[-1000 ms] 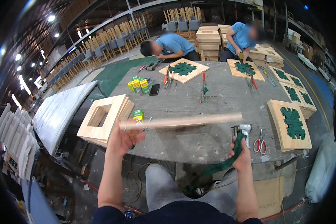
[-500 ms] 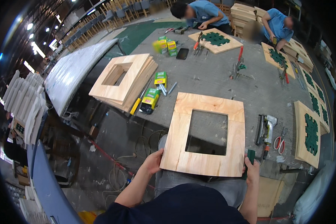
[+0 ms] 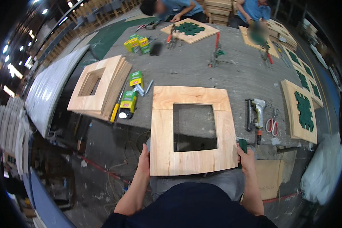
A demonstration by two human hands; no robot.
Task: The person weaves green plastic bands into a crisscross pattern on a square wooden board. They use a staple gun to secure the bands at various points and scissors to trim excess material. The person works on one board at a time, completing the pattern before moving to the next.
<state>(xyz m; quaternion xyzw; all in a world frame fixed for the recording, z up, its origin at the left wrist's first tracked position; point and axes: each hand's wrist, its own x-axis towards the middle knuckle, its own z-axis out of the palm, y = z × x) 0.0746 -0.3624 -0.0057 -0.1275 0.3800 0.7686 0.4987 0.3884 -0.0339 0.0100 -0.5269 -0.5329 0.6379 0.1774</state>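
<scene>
A square wooden frame (image 3: 161, 133) with a rectangular opening lies tilted over my lap, its far part over the table's near edge. My left hand (image 3: 143, 161) is closed on its left edge, fingers mostly hidden underneath. My right hand (image 3: 247, 159) is closed at the frame's lower right edge, around a dark green piece (image 3: 242, 145) that looks like folded webbing. How far its fingers also grip the wood is hidden. Right of the frame lie a pneumatic stapler (image 3: 258, 114) and red-handled scissors (image 3: 272, 125).
The grey table (image 3: 186, 72) bears stacked wooden frames (image 3: 79, 100), staple boxes (image 3: 128, 100), a yellow-handled screwdriver (image 3: 114, 113) and red-handled tools (image 3: 217, 41). At right are panels woven with green webbing (image 3: 304, 110). Two people in blue work across the table. A hose (image 3: 114, 176) lies on the floor.
My view has swung, so the table and its things sit further left and higher. Both hands keep their hold at the frame's sides, and the frame has turned slightly.
</scene>
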